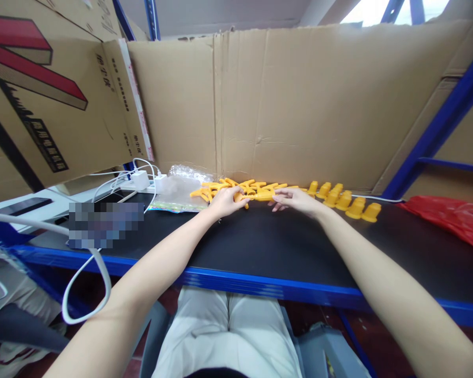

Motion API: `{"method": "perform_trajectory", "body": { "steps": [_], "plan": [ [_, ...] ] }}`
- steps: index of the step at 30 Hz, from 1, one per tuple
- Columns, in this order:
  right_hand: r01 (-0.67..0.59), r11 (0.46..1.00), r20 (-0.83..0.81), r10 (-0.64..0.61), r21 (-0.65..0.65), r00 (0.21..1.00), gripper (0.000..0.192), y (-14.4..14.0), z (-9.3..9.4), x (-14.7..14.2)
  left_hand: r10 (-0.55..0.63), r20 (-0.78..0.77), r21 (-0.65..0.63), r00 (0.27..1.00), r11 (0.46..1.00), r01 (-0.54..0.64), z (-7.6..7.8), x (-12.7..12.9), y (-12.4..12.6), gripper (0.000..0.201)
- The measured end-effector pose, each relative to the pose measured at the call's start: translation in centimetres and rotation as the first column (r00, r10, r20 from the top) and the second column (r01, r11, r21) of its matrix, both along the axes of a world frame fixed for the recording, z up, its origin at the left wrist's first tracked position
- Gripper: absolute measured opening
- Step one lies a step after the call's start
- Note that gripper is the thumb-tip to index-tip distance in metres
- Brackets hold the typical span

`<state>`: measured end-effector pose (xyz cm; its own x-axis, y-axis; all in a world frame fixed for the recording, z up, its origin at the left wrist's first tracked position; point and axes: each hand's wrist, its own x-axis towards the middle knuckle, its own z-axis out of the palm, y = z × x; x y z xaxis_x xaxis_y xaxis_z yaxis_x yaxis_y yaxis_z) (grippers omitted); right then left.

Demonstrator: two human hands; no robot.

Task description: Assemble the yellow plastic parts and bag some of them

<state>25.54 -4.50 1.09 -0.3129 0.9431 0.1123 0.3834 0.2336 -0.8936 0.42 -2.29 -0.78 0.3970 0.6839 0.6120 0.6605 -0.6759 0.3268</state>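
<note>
Between my two hands is a yellow plastic part [263,196], held level just above the black shelf top. My left hand [227,202] is closed on its left end, thumb and fingers pinching it. The fingers of my right hand [295,201] pinch its right end. Right behind my hands lies a pile of yellow branched plastic pieces [256,185], partly hidden by my fingers. To the right of my right hand, several yellow stepped cup-shaped pieces [343,200] stand in rows with their wide ends down.
A clear plastic bag [177,191] lies left of the pile, near white chargers [140,180] and cables. At the right is a red plastic bag [449,218]. Cardboard [299,105] walls the back. A blue metal edge [260,283] runs along the front, above my lap.
</note>
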Motion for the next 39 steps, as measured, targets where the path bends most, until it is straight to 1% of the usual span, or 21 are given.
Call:
{"method": "perform_trajectory", "body": {
  "steps": [8, 13, 18, 23, 29, 32, 35, 39],
  "plan": [
    [-0.024, 0.999, 0.005, 0.024, -0.035, 1.0, 0.046, -0.12, 0.07, -0.3, -0.007, -0.008, 0.029, 1.0, 1.0, 0.007, -0.24, -0.03, 0.19, 0.036],
    [-0.024, 0.998, -0.036, 0.022, -0.054, 0.999, 0.046, 0.11, -0.16, -0.27, 0.014, -0.011, -0.002, 1.0, 1.0, -0.014, -0.25, 0.03, 0.28, 0.035],
    [-0.061, 0.998, -0.05, 0.06, -0.024, 0.997, 0.065, 0.24, -0.36, -0.01, 0.012, -0.012, -0.013, 1.0, 1.0, -0.012, -0.36, 0.08, 0.54, 0.035],
    [-0.049, 0.999, -0.038, 0.049, -0.015, 0.998, 0.059, 0.24, -0.56, -0.14, 0.006, -0.004, 0.026, 1.0, 1.0, -0.006, -0.49, 0.08, 0.59, 0.036],
    [-0.022, 0.999, -0.049, 0.021, -0.023, 0.999, 0.057, 0.02, -0.52, -0.28, -0.019, -0.031, 0.045, 0.999, 0.999, 0.02, 0.01, 0.03, -0.05, 0.036],
    [-0.025, 0.999, -0.053, 0.024, -0.022, 0.998, 0.057, 0.05, -0.55, -0.27, -0.006, -0.041, 0.065, 0.999, 0.998, 0.009, 0.15, 0.03, -0.15, 0.04],
    [-0.024, 0.999, -0.057, 0.023, -0.024, 0.998, 0.055, 0.21, -0.66, -0.2, 0.006, -0.038, 0.085, 0.999, 0.996, -0.003, 0.06, 0.05, -0.03, 0.038],
    [-0.027, 0.999, -0.042, 0.026, -0.023, 0.999, 0.048, 0.35, -0.63, -0.19, 0.008, -0.049, 0.112, 0.999, 0.994, -0.003, -0.11, 0.13, 0.08, 0.035]
  ]
}}
